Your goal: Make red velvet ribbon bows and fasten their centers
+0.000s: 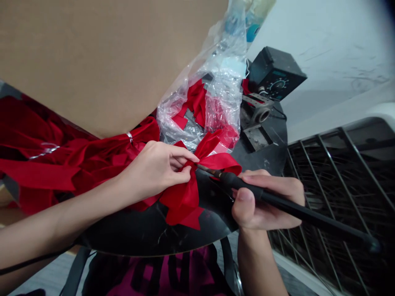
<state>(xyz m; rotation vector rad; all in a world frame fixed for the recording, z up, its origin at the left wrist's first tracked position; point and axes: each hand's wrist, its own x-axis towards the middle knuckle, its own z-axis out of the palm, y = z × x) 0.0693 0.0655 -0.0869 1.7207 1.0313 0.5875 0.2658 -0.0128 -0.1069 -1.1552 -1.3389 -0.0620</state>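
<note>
Red ribbon bow (pixel 185 195) sits over the near side of the black table (pixel 148 234); your left hand (pixel 156 166) pinches its middle, thumb and fingertips nearly together, while your right hand (pixel 273 197) curls closed around the soldering iron (pixel 296 211), tip beside that pinch

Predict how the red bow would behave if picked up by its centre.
The red bow would probably flop: its tails bend in soft folds. It's likely light, being thin ribbon. Its open loops might crush easily, looking hollow.
</note>
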